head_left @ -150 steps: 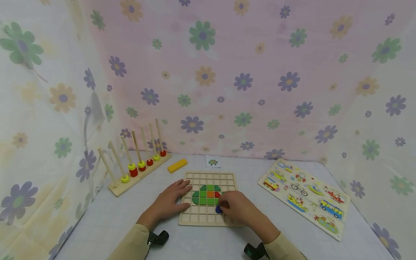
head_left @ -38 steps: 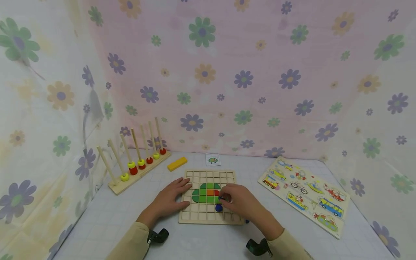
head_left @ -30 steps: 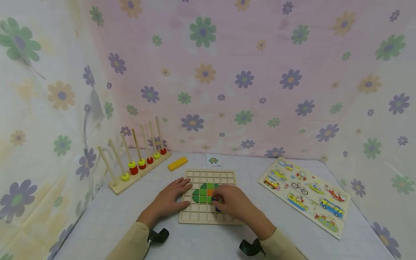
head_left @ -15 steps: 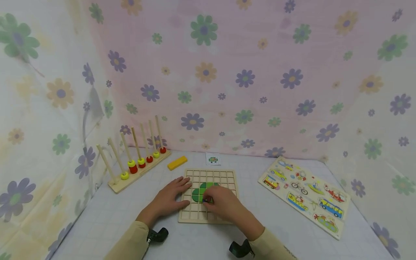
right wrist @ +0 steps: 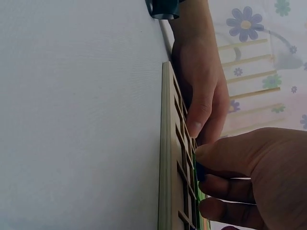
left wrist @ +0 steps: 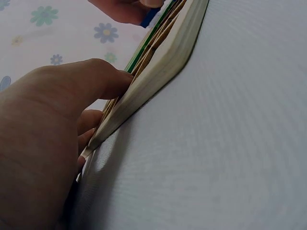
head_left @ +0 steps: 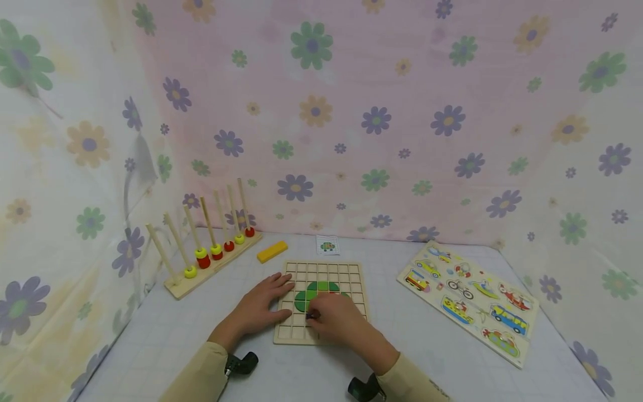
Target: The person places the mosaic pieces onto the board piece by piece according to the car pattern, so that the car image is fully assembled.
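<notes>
A wooden grid board (head_left: 288, 333) lies on the table, with green tiles (head_left: 300, 302) set in several cells to form a rounded shape. A bit of red shows by my right hand (head_left: 339, 319), whose back hides much of the lower middle of the board. Between thumb and fingertips this hand pinches a small blue piece (right wrist: 200, 171), also visible at the top of the left wrist view as a blue piece (left wrist: 150, 17). My left hand (head_left: 258, 306) rests on the board's left edge, fingers extended and thumb touching the frame.
Beyond the board lie a small picture card (head_left: 328, 245) and a yellow block (head_left: 272, 252). A peg stand (head_left: 213, 268) with red and yellow beads stands at the left. On the right is a wooden vehicle puzzle (head_left: 464, 304). Flowered cloth walls surround the table.
Over the last second my right hand has moved left across the board, carrying the small piece. Earlier it was at the right, by a blue disc in the grid. My left hand has stayed put.
</notes>
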`<state>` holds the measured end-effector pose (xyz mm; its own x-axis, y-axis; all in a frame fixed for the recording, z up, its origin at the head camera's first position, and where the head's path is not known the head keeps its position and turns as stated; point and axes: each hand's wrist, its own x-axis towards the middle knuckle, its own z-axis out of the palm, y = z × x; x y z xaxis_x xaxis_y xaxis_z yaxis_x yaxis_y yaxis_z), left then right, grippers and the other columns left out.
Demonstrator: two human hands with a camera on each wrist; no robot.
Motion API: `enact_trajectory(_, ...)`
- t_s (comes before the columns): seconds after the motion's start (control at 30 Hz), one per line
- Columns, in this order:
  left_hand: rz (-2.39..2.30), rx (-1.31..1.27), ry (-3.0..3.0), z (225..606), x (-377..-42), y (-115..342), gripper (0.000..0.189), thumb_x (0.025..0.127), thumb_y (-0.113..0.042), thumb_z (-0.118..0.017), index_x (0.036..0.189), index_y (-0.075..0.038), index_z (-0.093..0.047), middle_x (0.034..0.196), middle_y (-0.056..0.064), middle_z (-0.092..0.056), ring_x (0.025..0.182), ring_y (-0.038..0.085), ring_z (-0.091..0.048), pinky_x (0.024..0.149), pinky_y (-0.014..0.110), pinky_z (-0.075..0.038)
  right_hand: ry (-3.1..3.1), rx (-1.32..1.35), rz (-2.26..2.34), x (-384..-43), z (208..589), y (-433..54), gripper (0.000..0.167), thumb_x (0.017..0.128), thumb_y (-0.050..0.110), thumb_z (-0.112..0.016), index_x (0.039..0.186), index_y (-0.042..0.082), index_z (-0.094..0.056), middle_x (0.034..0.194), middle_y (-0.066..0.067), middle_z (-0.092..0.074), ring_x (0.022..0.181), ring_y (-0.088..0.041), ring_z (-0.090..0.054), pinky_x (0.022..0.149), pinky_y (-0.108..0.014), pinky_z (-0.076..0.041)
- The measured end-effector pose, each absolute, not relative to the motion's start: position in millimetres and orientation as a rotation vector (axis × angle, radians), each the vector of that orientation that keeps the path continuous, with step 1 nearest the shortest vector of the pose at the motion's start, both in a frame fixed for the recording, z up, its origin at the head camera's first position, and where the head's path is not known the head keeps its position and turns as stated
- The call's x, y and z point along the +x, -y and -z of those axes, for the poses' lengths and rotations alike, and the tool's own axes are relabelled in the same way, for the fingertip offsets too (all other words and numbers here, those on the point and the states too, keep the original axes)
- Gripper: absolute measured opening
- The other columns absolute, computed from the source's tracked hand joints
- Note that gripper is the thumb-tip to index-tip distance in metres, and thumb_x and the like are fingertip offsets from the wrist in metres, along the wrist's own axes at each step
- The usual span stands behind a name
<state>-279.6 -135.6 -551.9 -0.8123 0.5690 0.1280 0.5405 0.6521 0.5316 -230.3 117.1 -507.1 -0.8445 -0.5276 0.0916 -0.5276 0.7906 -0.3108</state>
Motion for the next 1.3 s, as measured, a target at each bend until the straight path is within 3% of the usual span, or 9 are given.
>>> enact_trajectory(0.3, -0.864, 0.934, -2.811, 552.4, -280.7, 135.5, 0.07, 0.1, -0.046, -0.072, 0.16, -0.014, -0.057, 0.172, 0.003, -0.041, 0.162, 0.035, -0.027, 0.125, 0.064, -0.028, 2.994, 0.908, -0.507, -228.5, 505.1, -115.0, 0.01, 0.094, 0.025, -0.087, 0.101, 0.019, -0.082, 0.086, 0.015, -0.064, 0.08, -0.004, -0.056, 0.074, -0.028, -0.054)
enact_trajectory(0.57, -0.855, 0.933, -2.811, 552.7, -282.1, 135.1, 0.07, 0.101, -0.046, -0.072, 0.16, -0.014, -0.056, 0.172, 0.003, -0.041, 0.162, 0.035, -0.026, 0.125, 0.064, -0.028, 2.978, 0.936, -0.586, -228.7, 503.0, -118.7, 0.009, 0.094, 0.013, -0.083, 0.102, 0.017, -0.083, 0.087, 0.015, -0.068, 0.08, -0.003, -0.057, 0.075, -0.028, -0.055)
enact_trajectory(0.8, -0.863, 0.934, -2.811, 551.8, -281.2, 136.6, 0.07, 0.1, -0.046, -0.072, 0.16, -0.013, -0.057, 0.172, 0.004, -0.042, 0.162, 0.036, -0.027, 0.124, 0.066, -0.028, 2.977, 0.875, -0.663, -232.4, 490.9, -127.6, 0.008, 0.096, 0.015, -0.083, 0.103, 0.016, -0.083, 0.086, 0.017, -0.067, 0.078, -0.002, -0.058, 0.073, -0.028, -0.055)
enact_trajectory(1.3, -0.853, 0.947, -2.807, 555.4, -281.6, 136.5, 0.071, 0.101, -0.048, -0.071, 0.161, -0.014, -0.055, 0.173, 0.002, -0.039, 0.162, 0.035, -0.026, 0.126, 0.064, -0.027, 2.938, 0.659, -0.786, -229.4, 460.1, -179.3, 0.014, 0.097, 0.015, -0.082, 0.111, 0.014, -0.081, 0.095, 0.013, -0.068, 0.084, -0.014, -0.06, 0.073, -0.031, -0.055)
